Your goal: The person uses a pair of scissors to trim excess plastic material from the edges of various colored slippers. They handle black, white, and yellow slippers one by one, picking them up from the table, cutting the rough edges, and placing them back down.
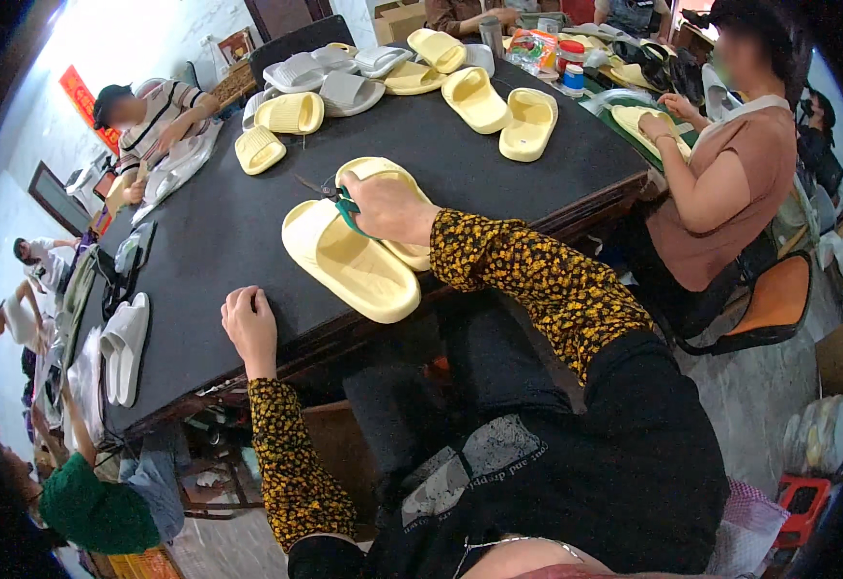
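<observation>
A pair of pale yellow slide slippers lies side by side at the near edge of the dark table. The left slipper (354,265) shows almost whole; the right slipper (383,174) is partly covered by my hand. In my right hand (389,210), closed over that slipper, are green-handled scissors (346,205) with metal blades pointing left. Whether the hand also touches the slipper, I cannot tell. My left hand (250,323) rests on the table's near edge, left of the pair, fingers loosely bent and somewhat apart, holding nothing.
The table (199,261) carries grey and yellow slippers (352,94) at its far side. Two yellow slippers (479,100) lie farther right, white slippers (127,347) at the left. A co-worker (730,174) handles a yellow slipper at right; another person (161,121) sits at far left.
</observation>
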{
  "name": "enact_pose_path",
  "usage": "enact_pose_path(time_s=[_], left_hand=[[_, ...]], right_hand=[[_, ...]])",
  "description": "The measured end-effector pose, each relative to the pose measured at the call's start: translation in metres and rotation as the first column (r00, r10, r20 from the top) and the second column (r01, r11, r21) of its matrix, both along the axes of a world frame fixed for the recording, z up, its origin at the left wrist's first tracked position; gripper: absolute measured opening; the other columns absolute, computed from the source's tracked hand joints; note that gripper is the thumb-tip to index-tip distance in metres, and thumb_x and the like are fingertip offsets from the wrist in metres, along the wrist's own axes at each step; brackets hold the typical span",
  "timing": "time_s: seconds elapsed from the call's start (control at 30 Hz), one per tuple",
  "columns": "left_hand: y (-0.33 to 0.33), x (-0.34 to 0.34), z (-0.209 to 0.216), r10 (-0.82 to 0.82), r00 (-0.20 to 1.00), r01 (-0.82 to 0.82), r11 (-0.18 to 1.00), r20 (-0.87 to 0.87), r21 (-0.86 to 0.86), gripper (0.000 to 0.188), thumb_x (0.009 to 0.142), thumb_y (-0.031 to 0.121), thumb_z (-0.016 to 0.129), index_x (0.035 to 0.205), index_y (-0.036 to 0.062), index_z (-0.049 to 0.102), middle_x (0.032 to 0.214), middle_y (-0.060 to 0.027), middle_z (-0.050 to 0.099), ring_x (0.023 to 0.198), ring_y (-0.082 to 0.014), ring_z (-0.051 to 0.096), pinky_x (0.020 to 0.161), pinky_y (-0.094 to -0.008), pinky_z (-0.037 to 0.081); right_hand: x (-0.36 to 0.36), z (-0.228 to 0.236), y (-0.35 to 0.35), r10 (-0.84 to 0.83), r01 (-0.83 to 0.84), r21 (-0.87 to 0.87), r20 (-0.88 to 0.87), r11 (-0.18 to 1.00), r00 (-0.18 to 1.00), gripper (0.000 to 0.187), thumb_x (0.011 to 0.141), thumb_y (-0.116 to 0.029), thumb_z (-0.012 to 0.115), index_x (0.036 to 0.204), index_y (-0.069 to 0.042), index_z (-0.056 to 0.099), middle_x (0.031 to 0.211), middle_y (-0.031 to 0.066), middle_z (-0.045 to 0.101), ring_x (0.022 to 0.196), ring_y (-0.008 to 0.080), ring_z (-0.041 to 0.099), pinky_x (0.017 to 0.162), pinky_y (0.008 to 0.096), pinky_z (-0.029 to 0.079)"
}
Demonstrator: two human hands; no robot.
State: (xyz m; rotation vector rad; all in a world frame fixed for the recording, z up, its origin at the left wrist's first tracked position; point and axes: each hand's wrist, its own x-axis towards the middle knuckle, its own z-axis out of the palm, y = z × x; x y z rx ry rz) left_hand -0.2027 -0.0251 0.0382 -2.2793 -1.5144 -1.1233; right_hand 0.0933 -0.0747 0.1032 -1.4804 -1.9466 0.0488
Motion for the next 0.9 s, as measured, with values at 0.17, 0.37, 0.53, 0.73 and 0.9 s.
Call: enact_pose_path(time_s=[0.17,0.37,0.53,0.73,0.9], left_hand=[[-0.001,-0.004,0.001,0.011,1.000,-0.011,1.000,-0.005,-0.014,0.014,0.086,0.015,0.062,0.092,0.0041,0.067,0.101,-0.0084,0.064,0.097,-0.0285,0.057,0.086,-0.0403,0.044],[-0.003,0.004,0.003,-0.004,1.000,0.004,1.000,-0.006,0.005,0.013,0.085,0.015,0.062,0.090,0.0039,0.067,0.100,-0.0078,0.064,0.096,-0.0282,0.057,0.086,-0.0401,0.044],[0.000,-0.008,-0.001,0.004,1.000,-0.004,1.000,0.001,-0.002,0.012,0.086,0.015,0.061,0.090,0.0050,0.068,0.102,-0.0072,0.063,0.097,-0.0281,0.056,0.087,-0.0393,0.043],[-0.004,0.003,0.003,-0.007,1.000,0.007,1.000,0.014,0.006,0.013,0.087,0.016,0.060,0.090,0.0055,0.068,0.101,-0.0060,0.062,0.099,-0.0280,0.055,0.087,-0.0396,0.042],[-0.004,-0.002,0.003,0.026,1.000,-0.026,1.000,-0.017,0.004,0.013,0.087,0.016,0.060,0.090,0.0060,0.067,0.101,-0.0057,0.062,0.099,-0.0269,0.055,0.087,-0.0391,0.042]], right_hand=[[0.001,0.006,-0.006,-0.020,0.017,0.054,0.053,0.998,0.998,0.022,0.084,-0.009,0.053,0.101,0.003,0.045,0.070,0.0221,0.062,0.069,0.0403,0.064,0.062,0.0482,0.049],[0.047,0.021,-0.007,-0.075,0.064,0.054,0.242,0.996,0.967,0.020,0.084,-0.007,0.049,0.101,0.002,0.047,0.072,0.0210,0.064,0.069,0.0381,0.065,0.061,0.0481,0.050],[0.112,0.037,0.010,-0.239,0.183,0.176,0.388,0.967,0.890,0.015,0.090,-0.009,0.048,0.100,0.002,0.046,0.069,0.0196,0.062,0.067,0.0365,0.065,0.059,0.0454,0.051],[0.219,0.067,-0.010,-0.505,0.453,0.235,0.528,0.860,0.683,0.027,0.084,-0.012,0.054,0.107,0.001,0.050,0.083,0.0221,0.066,0.081,0.0371,0.066,0.068,0.0489,0.051],[0.210,0.078,-0.033,-0.574,0.534,0.218,0.398,0.817,0.716,0.038,0.084,-0.018,0.062,0.118,-0.006,0.049,0.087,0.0223,0.066,0.084,0.0381,0.066,0.070,0.0494,0.051]])
